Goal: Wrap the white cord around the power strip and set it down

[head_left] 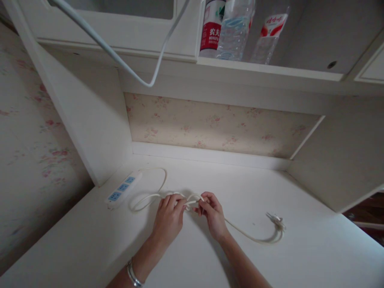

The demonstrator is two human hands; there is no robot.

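A white power cord (250, 239) runs across the white desk from a power strip (122, 191) with blue socket faces to a plug (277, 221) at the right. Its middle is gathered in loops between my two hands. My left hand (170, 214), with a silver bracelet at the wrist, is closed around part of the loops, palm down. My right hand (212, 212) pinches another part of the loop between thumb and fingers, just to the right. How the strands cross under the fingers is partly hidden.
Above hangs a white cabinet whose shelf (270, 69) holds several plastic bottles (234, 34). A thick pale bent tube (120, 60) crosses the upper left, close to the camera. White side panels (87, 116) flank the desk (192, 260), with flowered wallpaper (210, 124) behind.
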